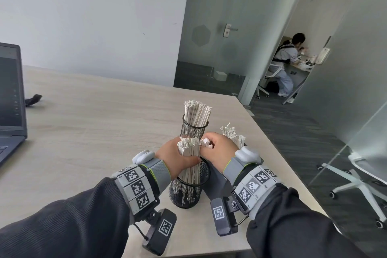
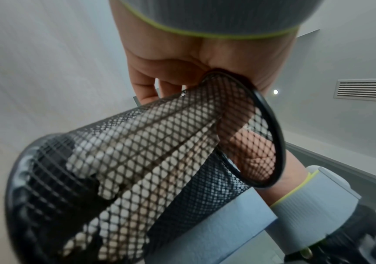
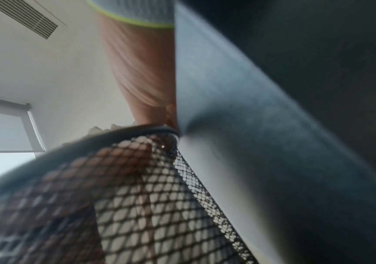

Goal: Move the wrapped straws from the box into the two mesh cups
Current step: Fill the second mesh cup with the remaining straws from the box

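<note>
Now the left grip (image 1: 178,158) clasps a straw bundle (image 1: 189,163) standing in the near cup (image 1: 188,192). Right grip (image 1: 217,150) pinches straw tips (image 1: 206,142) beside it.

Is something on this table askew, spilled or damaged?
Nothing is spilled or damaged. The far mesh cup stands upright, full of wrapped straws. The left hand grips a straw bundle leaning in the near mesh cup; more straws remain behind the right hand.
</note>
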